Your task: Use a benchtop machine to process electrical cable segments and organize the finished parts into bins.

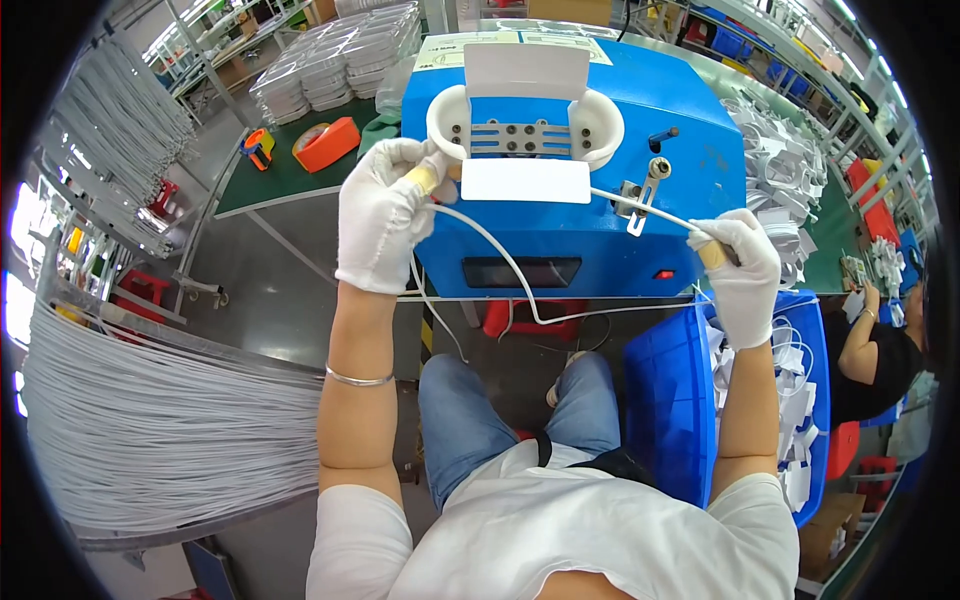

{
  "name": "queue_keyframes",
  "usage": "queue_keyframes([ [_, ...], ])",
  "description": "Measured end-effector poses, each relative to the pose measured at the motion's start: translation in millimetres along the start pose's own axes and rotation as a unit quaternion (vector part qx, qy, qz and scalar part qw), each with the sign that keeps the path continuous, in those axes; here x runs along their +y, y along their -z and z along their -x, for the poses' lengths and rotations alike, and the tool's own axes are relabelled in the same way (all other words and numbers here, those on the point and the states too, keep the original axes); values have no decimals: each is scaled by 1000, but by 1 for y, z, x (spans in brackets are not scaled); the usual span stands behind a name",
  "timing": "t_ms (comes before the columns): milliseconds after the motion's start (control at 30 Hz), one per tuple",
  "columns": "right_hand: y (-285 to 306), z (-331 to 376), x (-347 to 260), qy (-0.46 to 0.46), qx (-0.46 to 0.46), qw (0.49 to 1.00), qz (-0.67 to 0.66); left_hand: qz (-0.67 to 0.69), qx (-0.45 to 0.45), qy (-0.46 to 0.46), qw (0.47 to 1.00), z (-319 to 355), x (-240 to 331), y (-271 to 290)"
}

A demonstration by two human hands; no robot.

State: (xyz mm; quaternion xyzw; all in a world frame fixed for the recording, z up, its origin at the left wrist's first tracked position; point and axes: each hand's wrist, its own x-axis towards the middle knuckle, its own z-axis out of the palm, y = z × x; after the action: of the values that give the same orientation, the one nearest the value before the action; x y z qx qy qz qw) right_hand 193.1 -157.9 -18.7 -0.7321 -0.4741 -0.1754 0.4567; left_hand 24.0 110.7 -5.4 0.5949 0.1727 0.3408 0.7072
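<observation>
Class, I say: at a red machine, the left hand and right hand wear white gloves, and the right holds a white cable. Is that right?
Not quite: the head view shows the machine is blue, not red. The left hand and right hand do wear white gloves, and the right holds a white cable.

Stacked clear plastic trays [335, 65] stand toward the green table's [268, 187] far edge. A blocky orange tape dispenser [332, 146] lies nearer the front edge.
</observation>
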Motion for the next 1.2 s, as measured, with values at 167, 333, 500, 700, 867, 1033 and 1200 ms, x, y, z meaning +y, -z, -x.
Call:
queue_keyframes([
  [167, 24, -19, 16, -32, 4, 999, -11, -100, 23, -131, 986, -2, -15, -1],
  [333, 37, -65, 52, -103, -31, 994, -9, -141, 43, -143, 979, -1, -20, -3],
  [500, 26, -71, 74, -155, -50, 985, -53, -204, 70, -125, 969, 30, -10, 5],
  [700, 40, -62, 65, -125, -10, 990, -69, -213, 86, -102, 968, 65, -7, 29],
  [867, 49, -49, 56, -152, -1, 985, -82, -207, 48, -41, 976, 88, -19, 44],
  [1033, 70, -28, 63, -250, 11, 962, -105, -174, -168, 66, 968, 114, -50, 45],
  [1200, 94, -2, 95, -274, -3, 957, -95, -119, -287, 172, 935, 130, -96, 17],
])
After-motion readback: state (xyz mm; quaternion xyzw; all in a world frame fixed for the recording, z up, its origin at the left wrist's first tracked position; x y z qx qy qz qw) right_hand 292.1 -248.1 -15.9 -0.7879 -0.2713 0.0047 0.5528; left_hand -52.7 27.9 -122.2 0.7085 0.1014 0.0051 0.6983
